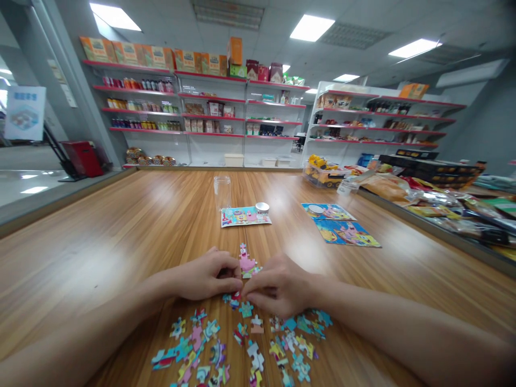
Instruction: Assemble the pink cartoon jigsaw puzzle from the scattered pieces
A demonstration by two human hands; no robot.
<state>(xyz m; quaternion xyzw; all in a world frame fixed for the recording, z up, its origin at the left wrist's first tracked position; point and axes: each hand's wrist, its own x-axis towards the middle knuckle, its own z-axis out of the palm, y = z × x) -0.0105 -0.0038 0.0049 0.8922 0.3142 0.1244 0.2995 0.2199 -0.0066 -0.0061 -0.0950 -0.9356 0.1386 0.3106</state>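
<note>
Both hands meet low over the wooden table, among jigsaw puzzle pieces. My left hand (212,274) has curled fingers, with the thumb close to a red-and-blue puzzle piece (235,296); whatever its fingers hold is hidden. Fingertips of my right hand (284,287) are pinched together at that same piece. Just beyond the fingers lies a small joined section with a pink starfish character (246,263), partly covered by the right hand. Loose pieces lie nearer me, including a light blue one (245,309) and a pink-and-white one (257,324).
A picture card (242,217) lies ahead, with a white-rimmed lid (262,207) on it and a clear jar (222,192) beside it. Two blue cartoon cards (350,234) are at right. Farther off stand a toy-filled bin (322,174), packaged goods (451,209) and stocked shelves (213,116).
</note>
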